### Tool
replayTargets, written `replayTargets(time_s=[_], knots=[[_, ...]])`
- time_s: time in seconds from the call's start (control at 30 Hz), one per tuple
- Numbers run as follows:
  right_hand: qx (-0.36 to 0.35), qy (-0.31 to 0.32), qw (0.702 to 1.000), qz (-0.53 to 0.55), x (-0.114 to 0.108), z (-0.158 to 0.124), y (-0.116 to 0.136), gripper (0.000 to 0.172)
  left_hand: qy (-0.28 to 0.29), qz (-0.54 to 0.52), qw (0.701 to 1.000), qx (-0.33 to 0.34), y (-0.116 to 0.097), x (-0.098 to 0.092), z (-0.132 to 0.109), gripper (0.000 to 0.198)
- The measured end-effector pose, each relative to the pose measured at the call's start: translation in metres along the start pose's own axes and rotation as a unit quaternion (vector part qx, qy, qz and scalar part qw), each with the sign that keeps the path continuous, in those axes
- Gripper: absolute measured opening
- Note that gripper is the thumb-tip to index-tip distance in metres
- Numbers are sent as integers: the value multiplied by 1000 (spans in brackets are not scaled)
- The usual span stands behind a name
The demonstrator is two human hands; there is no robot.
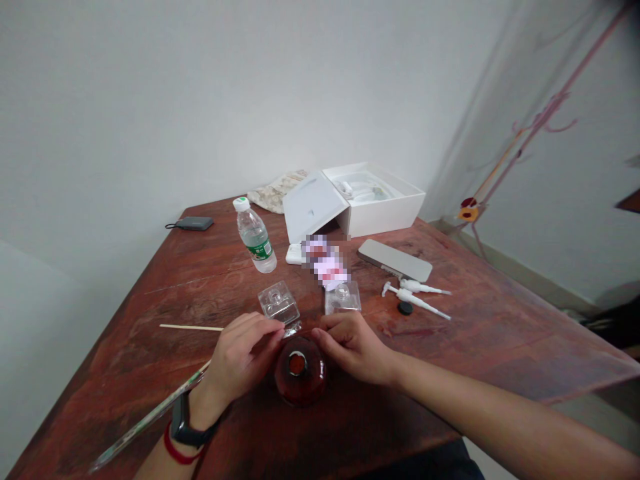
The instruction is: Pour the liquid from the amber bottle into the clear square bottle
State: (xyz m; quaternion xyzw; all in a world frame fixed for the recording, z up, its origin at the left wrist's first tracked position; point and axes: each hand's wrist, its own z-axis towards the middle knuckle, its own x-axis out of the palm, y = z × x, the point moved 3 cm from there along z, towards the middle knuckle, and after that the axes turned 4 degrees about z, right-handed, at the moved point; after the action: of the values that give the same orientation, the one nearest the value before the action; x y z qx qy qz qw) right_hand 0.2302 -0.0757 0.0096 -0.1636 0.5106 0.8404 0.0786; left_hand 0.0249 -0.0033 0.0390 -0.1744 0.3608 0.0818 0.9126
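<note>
Near the table's front edge stands a round glass vessel (301,373) with an open neck, and its contents look reddish brown. My left hand (245,357) is at its left, thumb and index finger pinched on a small shiny clear piece (293,329). On the vessel's right, my right hand (353,343) has its fingers curled in; whatever it holds, if anything, is hidden. Beyond my left fingertips lies a clear plastic block (279,303). A second clear block (343,297) sits just past my right hand.
A water bottle (256,240), an open white box (383,212), a grey case (395,260), two white pipettes (417,301) and a black cap (405,308) stand or lie beyond my hands. A thin stick (190,327) and a long wrapped rod (150,418) lie at the left.
</note>
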Motion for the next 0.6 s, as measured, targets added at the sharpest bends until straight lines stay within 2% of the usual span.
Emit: replayTargets(time_s=[0.6], knots=[[10, 29, 999, 11, 0, 0, 1, 63, 17, -13, 1000, 22, 0, 3, 2, 12]])
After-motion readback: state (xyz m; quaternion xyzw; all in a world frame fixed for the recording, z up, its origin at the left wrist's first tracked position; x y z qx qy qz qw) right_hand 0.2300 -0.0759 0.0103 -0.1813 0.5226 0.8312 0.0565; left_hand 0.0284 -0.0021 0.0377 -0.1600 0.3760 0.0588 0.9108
